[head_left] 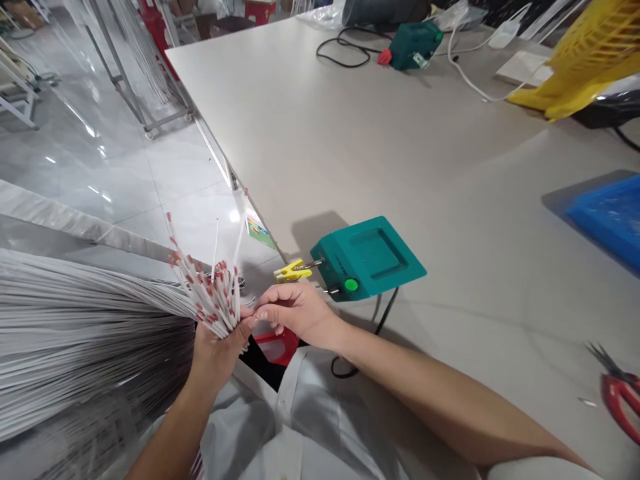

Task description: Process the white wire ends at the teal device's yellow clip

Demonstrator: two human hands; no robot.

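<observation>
My left hand [220, 350] is wrapped round a bundle of white wires [216, 297] whose tips are reddish-brown and fan upward. The bundle runs on into a thick mass of long white wires at the left. Close against it, my right hand [295, 310] has thumb and forefinger pinched together by the left thumb; whatever lies between those fingertips is too small to make out. Just beyond the right hand sits a green device [370, 257] with a round green button, at the table's edge. A yellow clip [293, 271] is attached to its upper metal terminal.
On the grey table [480, 220] lie red-handled scissors [620, 400] at the right and a blue tray [610, 217]. A second green device [415, 45], black cable and yellow fan-like object [590, 60] stand at the back. Metal racks are at the left.
</observation>
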